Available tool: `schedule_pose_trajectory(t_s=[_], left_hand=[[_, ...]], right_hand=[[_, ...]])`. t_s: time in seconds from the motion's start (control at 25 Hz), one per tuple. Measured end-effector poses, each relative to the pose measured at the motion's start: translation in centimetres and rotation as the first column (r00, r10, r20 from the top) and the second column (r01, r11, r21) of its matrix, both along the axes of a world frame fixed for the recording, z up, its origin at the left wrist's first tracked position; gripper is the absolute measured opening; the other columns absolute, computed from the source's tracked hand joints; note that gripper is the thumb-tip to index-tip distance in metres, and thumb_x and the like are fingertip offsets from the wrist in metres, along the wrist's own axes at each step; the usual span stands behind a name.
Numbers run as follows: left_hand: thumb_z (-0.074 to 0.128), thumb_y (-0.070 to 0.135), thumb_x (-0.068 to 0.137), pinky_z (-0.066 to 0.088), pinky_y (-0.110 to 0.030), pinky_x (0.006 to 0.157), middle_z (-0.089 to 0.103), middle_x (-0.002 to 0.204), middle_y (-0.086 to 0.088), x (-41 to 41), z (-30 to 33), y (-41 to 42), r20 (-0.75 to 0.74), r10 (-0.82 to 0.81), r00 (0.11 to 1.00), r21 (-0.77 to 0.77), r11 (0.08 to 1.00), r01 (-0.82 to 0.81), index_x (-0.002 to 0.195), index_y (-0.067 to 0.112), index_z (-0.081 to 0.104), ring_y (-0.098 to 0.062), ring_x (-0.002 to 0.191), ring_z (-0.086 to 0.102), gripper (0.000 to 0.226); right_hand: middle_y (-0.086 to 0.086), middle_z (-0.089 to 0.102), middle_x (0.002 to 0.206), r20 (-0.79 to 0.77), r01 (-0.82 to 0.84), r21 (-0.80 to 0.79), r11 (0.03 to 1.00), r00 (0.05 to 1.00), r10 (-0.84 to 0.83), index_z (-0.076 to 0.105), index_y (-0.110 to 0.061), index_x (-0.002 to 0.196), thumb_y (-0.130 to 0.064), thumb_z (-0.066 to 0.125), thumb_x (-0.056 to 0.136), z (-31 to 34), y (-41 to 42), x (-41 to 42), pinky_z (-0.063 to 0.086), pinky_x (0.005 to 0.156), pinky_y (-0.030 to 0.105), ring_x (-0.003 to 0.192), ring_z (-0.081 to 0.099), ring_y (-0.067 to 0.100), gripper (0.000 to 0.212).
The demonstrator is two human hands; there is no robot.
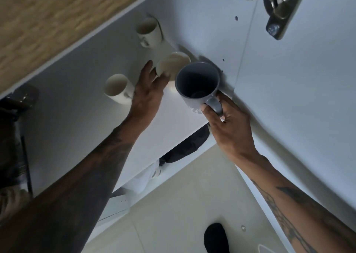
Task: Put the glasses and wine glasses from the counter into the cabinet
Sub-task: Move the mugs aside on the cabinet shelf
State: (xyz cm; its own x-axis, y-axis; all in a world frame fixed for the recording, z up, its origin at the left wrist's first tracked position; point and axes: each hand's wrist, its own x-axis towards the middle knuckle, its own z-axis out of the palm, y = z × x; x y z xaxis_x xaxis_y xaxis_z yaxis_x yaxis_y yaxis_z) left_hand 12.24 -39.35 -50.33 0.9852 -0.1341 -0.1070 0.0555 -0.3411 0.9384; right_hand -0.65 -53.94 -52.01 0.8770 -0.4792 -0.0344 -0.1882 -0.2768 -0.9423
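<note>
The view is steeply tilted; the white cabinet shelf point(77, 102) runs diagonally across the frame, and all positions below are given relative to the dark grey ceramic mug point(198, 85).

- Far left of the grey mug: a cream ceramic mug point(117, 88) stands on the shelf, its mouth facing the camera.
- Up and left of the grey mug: a second cream mug point(149, 32) stands deeper on the shelf, handle toward the lower left.
- Immediately left of the grey mug: the left hand point(148, 92), fingers spread and lightly curled, touches the side of a third cream mug point(172, 65). Whether this is a firm hold or only a touch cannot be told.
- The grey mug itself: its open mouth points toward the camera, its long axis running from the rim back and down toward the base; the handle points to the lower right. It sits at the shelf's right end, close to the white cabinet side panel point(289, 79), rim just beside the third cream mug.
- Lower right of the grey mug: the right hand point(229, 129) holds the mug by its handle — fingers closed around the loop.
- Upper right: a metal door hinge point(273, 7) is mounted on the panel.
</note>
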Motion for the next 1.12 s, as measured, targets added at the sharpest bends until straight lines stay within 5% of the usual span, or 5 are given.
schedule_pose_trajectory(t_s=[0.16, 0.28, 0.36, 0.88, 1.12], left_hand=[[0.063, 0.019, 0.084, 0.053, -0.019, 0.074, 0.064, 0.118, -0.023, -1.2, 0.9, 5.8, 0.448, 0.417, 0.791, 0.009, 0.882, -0.47, 0.123, 0.001, 0.061, -0.015, 0.095, 0.069, 0.043], [0.057, 0.037, 0.092, 0.056, -0.039, 0.089, 0.053, 0.135, -0.02, 0.7, -0.4, 8.2, 0.028, 0.692, 0.722, 0.105, 0.716, -0.69, 0.134, 0.008, 0.05, -0.035, 0.117, 0.061, 0.051], [0.047, 0.03, 0.102, 0.058, -0.04, 0.082, 0.05, 0.143, -0.018, 1.9, -1.3, 6.8, -0.261, 0.592, 0.762, 0.001, 0.79, -0.613, 0.14, 0.011, 0.045, -0.036, 0.124, 0.059, 0.043], [0.037, 0.051, 0.103, 0.048, -0.051, 0.107, 0.059, 0.139, -0.016, 10.2, 0.0, -3.6, -0.321, 0.251, 0.913, -0.014, 0.963, -0.269, 0.143, 0.008, 0.045, -0.034, 0.123, 0.061, 0.059], [0.034, 0.049, 0.105, 0.052, -0.03, 0.063, 0.068, 0.108, -0.008, 5.7, 0.4, -1.8, -0.407, 0.312, 0.858, -0.175, 0.896, -0.409, 0.14, 0.008, 0.047, -0.021, 0.086, 0.065, 0.056]], right_hand=[[-0.013, 0.057, 0.076, -0.01, -0.025, 0.017, 1.0, 1.0, 0.025, 0.061, -0.017, 0.096, -0.024, 0.06, 0.096, 0.3, -0.2, 0.0, 0.042, 0.065, 0.016, 0.064, 0.055, 0.004, 0.007], [-0.007, 0.065, 0.091, -0.036, -0.057, 0.02, 0.998, 0.998, 0.057, 0.064, -0.013, 0.105, -0.027, 0.058, 0.097, 0.3, -0.2, 0.1, 0.051, 0.073, 0.031, 0.075, 0.062, 0.017, 0.018], [-0.008, 0.065, 0.093, -0.043, -0.063, 0.018, 0.998, 0.997, 0.064, 0.064, -0.017, 0.114, -0.03, 0.057, 0.097, 0.2, -0.3, 0.0, 0.049, 0.072, 0.029, 0.074, 0.06, 0.015, 0.023], [-0.01, 0.065, 0.092, -0.051, -0.014, -0.024, 1.0, 0.999, 0.012, 0.065, -0.014, 0.104, -0.033, 0.058, 0.096, 0.2, 0.1, 0.3, 0.043, 0.07, 0.018, 0.08, 0.056, 0.011, 0.022], [-0.01, 0.064, 0.12, -0.184, -0.131, 0.033, 0.991, 0.974, 0.135, 0.057, -0.025, 0.119, -0.043, 0.06, 0.092, 0.8, -0.2, 0.5, 0.047, 0.088, 0.027, 0.107, 0.061, 0.013, 0.032]])
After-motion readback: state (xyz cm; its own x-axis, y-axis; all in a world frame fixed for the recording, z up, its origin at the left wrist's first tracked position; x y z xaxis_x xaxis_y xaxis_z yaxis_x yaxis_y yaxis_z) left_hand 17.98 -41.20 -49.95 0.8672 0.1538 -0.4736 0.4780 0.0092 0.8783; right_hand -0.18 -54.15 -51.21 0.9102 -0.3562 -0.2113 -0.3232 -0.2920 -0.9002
